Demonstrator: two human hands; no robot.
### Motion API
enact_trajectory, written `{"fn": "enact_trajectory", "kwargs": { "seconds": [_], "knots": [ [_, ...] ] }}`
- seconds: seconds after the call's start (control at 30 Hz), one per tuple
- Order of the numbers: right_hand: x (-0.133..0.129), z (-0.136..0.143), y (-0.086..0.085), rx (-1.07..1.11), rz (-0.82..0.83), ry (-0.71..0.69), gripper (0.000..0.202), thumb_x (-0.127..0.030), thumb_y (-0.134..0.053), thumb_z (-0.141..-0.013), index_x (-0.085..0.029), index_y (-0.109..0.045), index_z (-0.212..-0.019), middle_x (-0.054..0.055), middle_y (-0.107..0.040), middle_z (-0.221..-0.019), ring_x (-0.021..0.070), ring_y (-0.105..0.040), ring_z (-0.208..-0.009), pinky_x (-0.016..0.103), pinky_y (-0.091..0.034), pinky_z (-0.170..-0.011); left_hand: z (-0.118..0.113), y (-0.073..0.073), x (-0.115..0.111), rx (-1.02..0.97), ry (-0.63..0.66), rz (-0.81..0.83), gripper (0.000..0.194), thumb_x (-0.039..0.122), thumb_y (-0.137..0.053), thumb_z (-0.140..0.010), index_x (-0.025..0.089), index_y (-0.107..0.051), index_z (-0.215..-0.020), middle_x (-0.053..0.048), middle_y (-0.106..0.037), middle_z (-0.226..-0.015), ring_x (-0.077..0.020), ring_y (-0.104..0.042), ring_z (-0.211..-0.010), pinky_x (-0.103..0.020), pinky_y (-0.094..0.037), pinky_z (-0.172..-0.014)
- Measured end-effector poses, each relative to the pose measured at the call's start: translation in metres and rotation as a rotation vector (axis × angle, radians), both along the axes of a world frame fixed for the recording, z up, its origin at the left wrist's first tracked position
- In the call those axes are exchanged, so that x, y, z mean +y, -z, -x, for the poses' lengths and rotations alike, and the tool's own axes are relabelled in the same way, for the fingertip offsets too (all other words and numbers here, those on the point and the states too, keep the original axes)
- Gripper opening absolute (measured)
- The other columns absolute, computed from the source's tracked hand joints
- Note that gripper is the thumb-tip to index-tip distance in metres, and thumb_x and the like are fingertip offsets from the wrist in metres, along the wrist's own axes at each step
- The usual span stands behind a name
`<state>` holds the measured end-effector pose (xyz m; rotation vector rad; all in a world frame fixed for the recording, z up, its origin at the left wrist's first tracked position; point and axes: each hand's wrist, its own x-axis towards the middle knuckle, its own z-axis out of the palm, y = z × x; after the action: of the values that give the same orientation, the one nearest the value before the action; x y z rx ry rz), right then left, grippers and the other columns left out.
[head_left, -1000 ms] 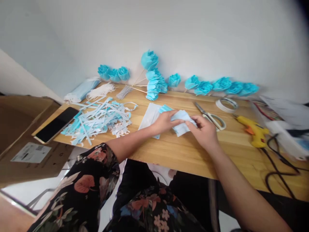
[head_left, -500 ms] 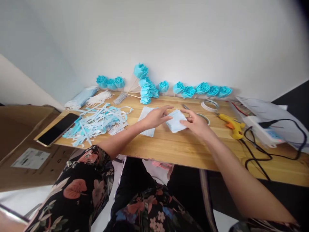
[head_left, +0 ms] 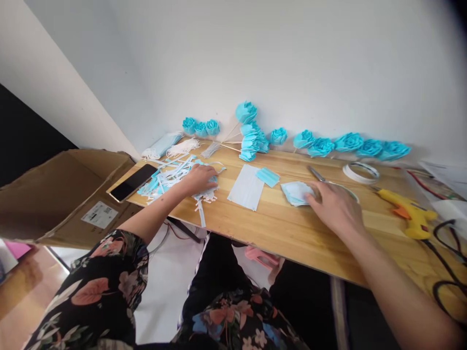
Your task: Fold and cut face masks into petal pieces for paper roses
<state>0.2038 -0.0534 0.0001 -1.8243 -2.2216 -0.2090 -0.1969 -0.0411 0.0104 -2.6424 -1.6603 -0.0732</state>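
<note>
The left hand lies palm down on a loose heap of white and turquoise fabric strips, its fingers close together; whether it pinches any strips cannot be told. The right hand is loosely spread, thumb and forefinger apart, the thumb touching the right edge of a small stack of pale blue fabric squares on the wooden bench. Metal-bladed scissors with pale handles lie partly hidden behind that hand. Between the hands, a small pleated turquoise piece overlaps the upper right corner of a flat, whitish-blue rectangular sheet.
</note>
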Motion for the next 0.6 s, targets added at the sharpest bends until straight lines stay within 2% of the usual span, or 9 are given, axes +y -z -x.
{"fn": "enact_trajectory", "kwargs": {
  "seconds": [0.2,0.33,0.4,0.47,0.6],
  "knots": [
    [-0.005,-0.024,-0.002,0.035,0.064,0.031,0.037,-0.045,-0.040,-0.092,-0.027,-0.063,-0.115,0.007,-0.068,-0.124,0.0296,-0.063,-0.110,0.040,-0.049,-0.082,0.024,0.004,-0.019,-0.155,0.076,0.014,0.035,0.044,-0.053,-0.092,0.017,-0.067,-0.111,-0.013,-0.068,-0.117,-0.0276,-0.063,-0.110,-0.042,-0.044,-0.098],
    [-0.003,-0.038,0.001,0.128,0.090,0.094,0.043,-0.051,-0.043,-0.085,-0.029,-0.063,-0.115,0.006,-0.070,-0.121,0.0291,-0.067,-0.096,0.041,-0.050,-0.078,0.041,-0.009,-0.030,-0.462,0.084,0.049,0.044,0.050,-0.055,-0.090,0.020,-0.063,-0.122,-0.013,-0.065,-0.128,-0.0265,-0.060,-0.119,-0.043,-0.044,-0.104],
    [-0.003,-0.040,-0.002,0.164,0.102,0.103,0.041,-0.053,-0.044,-0.083,-0.032,-0.064,-0.112,0.005,-0.071,-0.118,0.0282,-0.068,-0.090,0.042,-0.051,-0.076,0.054,-0.021,-0.033,-0.660,-0.026,-0.039,0.044,0.049,-0.052,-0.092,0.021,-0.062,-0.124,-0.011,-0.063,-0.132,-0.0250,-0.057,-0.124,-0.041,-0.041,-0.108],
    [-0.003,-0.040,-0.007,0.200,0.111,0.107,0.036,-0.051,-0.047,-0.082,-0.034,-0.065,-0.109,0.005,-0.072,-0.116,0.0270,-0.067,-0.085,0.042,-0.050,-0.074,0.069,-0.033,-0.036,-0.792,-0.200,-0.182,0.040,0.046,-0.051,-0.092,0.020,-0.065,-0.118,-0.011,-0.065,-0.129,-0.0237,-0.058,-0.122,-0.039,-0.041,-0.107],
    [-0.004,-0.036,-0.015,0.265,0.074,0.113,0.030,-0.048,-0.050,-0.083,-0.034,-0.066,-0.105,0.006,-0.072,-0.113,0.0264,-0.067,-0.078,0.043,-0.050,-0.072,0.089,-0.046,-0.043,-0.974,-0.525,-0.332,0.031,0.040,-0.059,-0.086,0.018,-0.069,-0.105,-0.008,-0.073,-0.107,-0.0191,-0.066,-0.099,-0.029,-0.052,-0.087]
  ]
}}
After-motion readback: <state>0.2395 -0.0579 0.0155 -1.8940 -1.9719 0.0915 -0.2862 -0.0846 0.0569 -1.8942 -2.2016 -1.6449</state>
